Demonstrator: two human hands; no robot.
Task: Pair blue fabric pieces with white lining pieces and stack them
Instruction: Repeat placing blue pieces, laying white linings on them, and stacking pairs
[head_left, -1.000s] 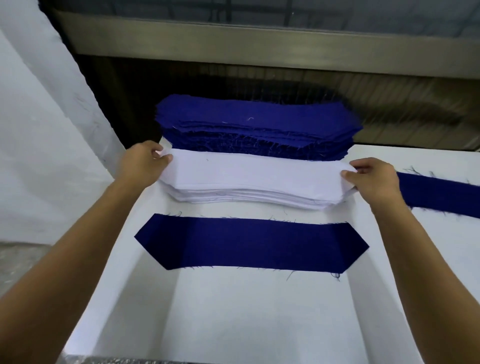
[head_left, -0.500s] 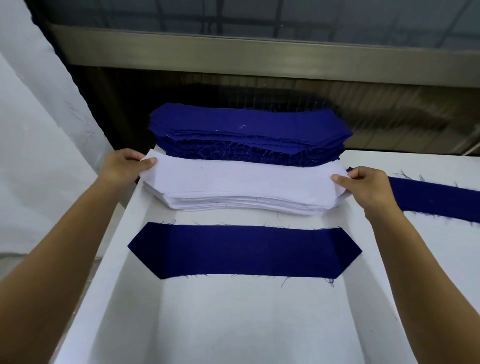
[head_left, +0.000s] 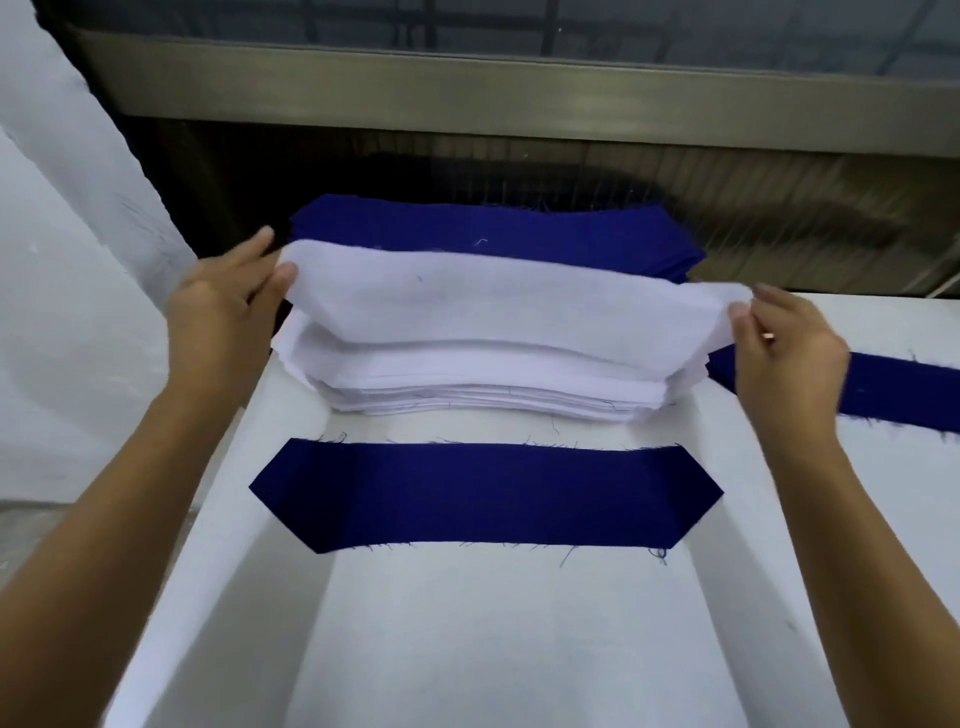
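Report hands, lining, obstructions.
Left hand and right hand pinch top white lining piece at its ends, raised above white lining stack. Single blue piece flat in front, bare. Nothing between.

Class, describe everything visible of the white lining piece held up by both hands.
The thin white lining piece is a long strip of soft, matte fabric with angled ends. It is held spread and slightly slack above the stack of white lining pieces. The left hand pinches its left end, the right hand its right end. It partly hides the stack of blue fabric pieces behind. Whether its near edge touches the white stack is unclear.
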